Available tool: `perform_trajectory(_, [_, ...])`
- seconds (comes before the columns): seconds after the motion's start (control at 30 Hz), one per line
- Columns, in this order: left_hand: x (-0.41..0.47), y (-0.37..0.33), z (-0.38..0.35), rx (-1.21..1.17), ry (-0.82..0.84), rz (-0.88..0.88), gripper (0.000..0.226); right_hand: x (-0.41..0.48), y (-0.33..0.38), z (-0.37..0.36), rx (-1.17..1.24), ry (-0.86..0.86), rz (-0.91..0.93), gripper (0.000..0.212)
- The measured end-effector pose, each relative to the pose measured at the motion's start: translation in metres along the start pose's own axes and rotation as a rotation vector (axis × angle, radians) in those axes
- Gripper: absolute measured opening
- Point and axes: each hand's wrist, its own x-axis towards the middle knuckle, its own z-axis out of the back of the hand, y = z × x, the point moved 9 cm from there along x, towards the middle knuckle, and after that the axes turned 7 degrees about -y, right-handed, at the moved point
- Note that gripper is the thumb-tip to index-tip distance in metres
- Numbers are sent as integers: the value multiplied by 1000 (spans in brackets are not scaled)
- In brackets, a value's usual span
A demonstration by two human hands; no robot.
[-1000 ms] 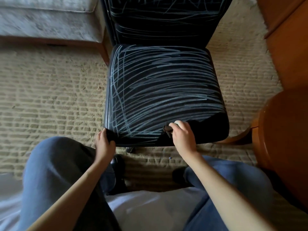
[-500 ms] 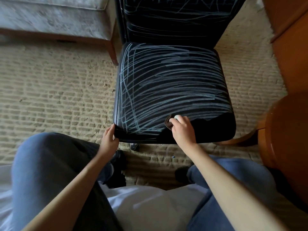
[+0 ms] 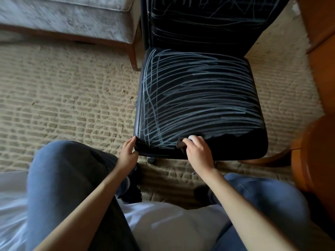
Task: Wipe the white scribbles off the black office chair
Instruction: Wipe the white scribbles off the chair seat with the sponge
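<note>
The black office chair [image 3: 199,98] stands in front of me, its seat and backrest covered with white scribbles [image 3: 195,91]. The seat's front right corner is bare black. My right hand [image 3: 197,151] grips a dark cloth [image 3: 181,144] and presses it on the seat's front edge, left of that bare patch. My left hand [image 3: 129,151] holds the seat's front left corner, fingers on its edge.
A grey upholstered bench [image 3: 68,19] on wooden legs stands at the back left. Orange wooden furniture [image 3: 319,145] crowds the right side. Beige woven carpet [image 3: 63,105] covers the floor. My knees in blue jeans and white bedding [image 3: 172,225] fill the foreground.
The view has shifted, so the chair sits further right in frame. My right hand stays on the front edge with the cloth; my left hand keeps hold of the corner.
</note>
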Motion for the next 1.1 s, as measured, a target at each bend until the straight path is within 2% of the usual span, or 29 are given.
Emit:
perform_trajectory(0.07, [-1, 0, -1, -29, 6, 17, 62, -1, 0, -3, -13, -50, -103, 24])
perform_trajectory(0.13, [-2, 1, -2, -39, 7, 30, 62, -12, 14, -17, -4, -21, -131, 24])
perform_trajectory(0.27, [-1, 1, -3, -75, 17, 56, 60, -31, 41, -41, 50, 149, 51, 23])
perform_trajectory(0.37, [0, 1, -2, -98, 12, 60, 61, -18, 43, -32, 63, 171, 171, 28])
perform_trajectory(0.47, [0, -1, 0, -100, 5, 55, 61, 21, 16, -12, 35, 26, 13, 21])
perform_trajectory(0.53, [-1, 0, 0, -108, 7, 58, 61, 36, 7, -11, 22, -12, -68, 25])
perform_trajectory(0.63, [-2, -2, 0, -103, 9, 61, 61, 20, 36, -27, 43, 26, 23, 20])
perform_trajectory(0.8, [-5, -6, 0, -123, 11, 64, 59, -43, 80, -68, 98, 314, 295, 26])
perform_trajectory(0.9, [-4, -4, 0, -132, 16, 64, 61, -24, 78, -55, 95, 256, 341, 24])
perform_trajectory(0.97, [-5, -3, -1, -141, 19, 84, 61, 3, 64, -37, 78, 145, 267, 25])
perform_trajectory(1.03, [-7, -4, -2, -151, 17, 96, 59, 26, 43, -26, 62, 44, 101, 27])
perform_trajectory(1.1, [-6, -4, -1, -149, 15, 99, 58, 25, 41, -30, 44, 10, -2, 28])
